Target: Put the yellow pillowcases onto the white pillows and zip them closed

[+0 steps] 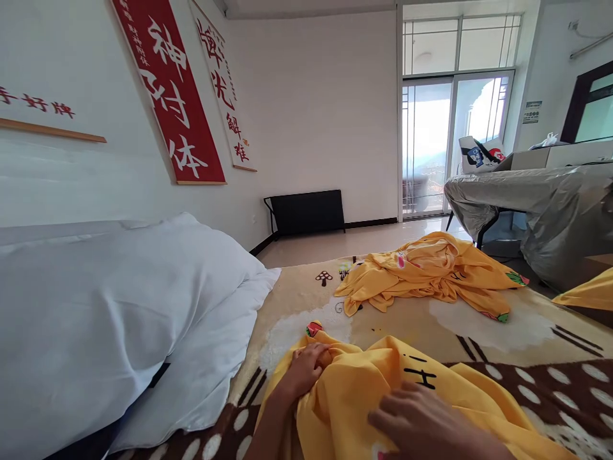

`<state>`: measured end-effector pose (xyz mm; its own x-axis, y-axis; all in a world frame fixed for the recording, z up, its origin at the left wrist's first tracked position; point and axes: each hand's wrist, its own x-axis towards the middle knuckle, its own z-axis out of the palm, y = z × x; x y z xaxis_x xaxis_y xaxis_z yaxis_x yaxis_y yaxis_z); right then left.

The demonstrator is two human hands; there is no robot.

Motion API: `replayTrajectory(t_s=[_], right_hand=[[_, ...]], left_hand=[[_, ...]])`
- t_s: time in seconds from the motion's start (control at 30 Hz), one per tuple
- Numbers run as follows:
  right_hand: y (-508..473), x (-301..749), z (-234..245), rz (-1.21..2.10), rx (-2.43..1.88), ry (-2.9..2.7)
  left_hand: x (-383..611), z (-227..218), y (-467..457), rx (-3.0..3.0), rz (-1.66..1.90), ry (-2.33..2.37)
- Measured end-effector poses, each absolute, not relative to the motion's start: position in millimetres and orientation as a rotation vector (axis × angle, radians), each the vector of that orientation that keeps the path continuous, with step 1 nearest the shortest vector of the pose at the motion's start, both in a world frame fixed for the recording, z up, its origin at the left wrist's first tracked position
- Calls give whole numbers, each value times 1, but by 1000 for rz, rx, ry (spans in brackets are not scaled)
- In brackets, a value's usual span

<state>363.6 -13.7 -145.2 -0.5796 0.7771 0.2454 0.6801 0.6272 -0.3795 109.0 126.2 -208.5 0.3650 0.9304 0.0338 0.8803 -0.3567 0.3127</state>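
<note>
A rumpled yellow cloth (357, 390) with black lettering and a strawberry print at its far corner lies in front of me on the bed. My left hand (305, 369) is closed on its left side, the fingers curled into a fold. Over its middle, beside the lettering, my right hand (416, 415) rests with fingers stretched out and slightly blurred. Farther off, a second yellow cloth (421, 275) with similar prints lies bunched up. Whether these are covers or garments I cannot tell.
White pillows (119, 306) are piled on the left. A patterned beige and brown blanket (282, 319) covers the bed. At right stands a table under a grey plastic sheet (541, 198), with boxes and bags on it. A black folded panel (306, 212) leans by the far wall.
</note>
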Motion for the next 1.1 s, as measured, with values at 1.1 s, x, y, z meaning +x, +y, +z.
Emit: replayTrajectory(t_s=[1.1], right_hand=[[53,458,-110,367,-1466,-1270]], left_hand=[[41,-86,65,945,2370,1335]])
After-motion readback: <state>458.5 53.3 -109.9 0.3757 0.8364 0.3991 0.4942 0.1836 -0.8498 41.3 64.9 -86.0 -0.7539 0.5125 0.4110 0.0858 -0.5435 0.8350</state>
